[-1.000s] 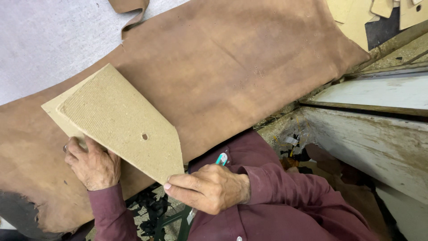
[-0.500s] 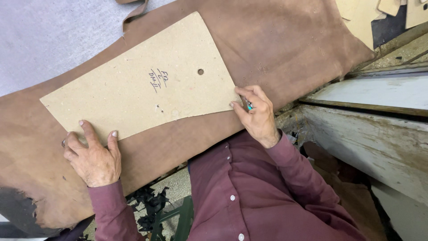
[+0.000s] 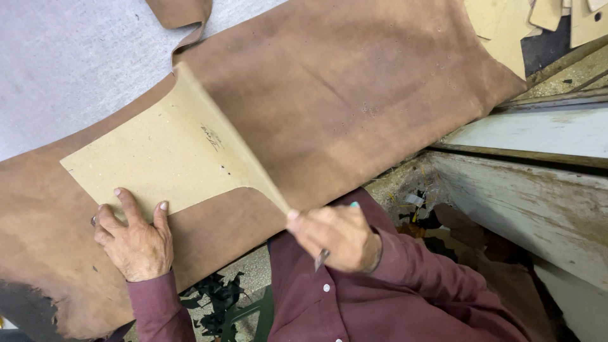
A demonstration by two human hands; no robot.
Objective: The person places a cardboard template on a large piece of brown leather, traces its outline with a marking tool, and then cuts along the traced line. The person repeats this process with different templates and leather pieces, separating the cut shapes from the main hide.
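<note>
Left hand (image 3: 136,244) is pressing flat, fingers spread, on the near-left edge of the cardboard pattern (image 3: 161,155), which is lying on the brown leather hide (image 3: 354,95). Right hand (image 3: 335,235), gripping a small blade, is pinching and lifting the pattern's right corner.

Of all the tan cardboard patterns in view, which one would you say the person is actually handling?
The large cardboard pattern on the brown leather, under the left hand and lifted by the right hand; the others lie untouched top right.

The cardboard pattern (image 3: 158,158) lies on the leather hide (image 3: 354,95), which is spread across the table (image 3: 63,57); spare patterns (image 3: 506,19) lie at the far right.
</note>
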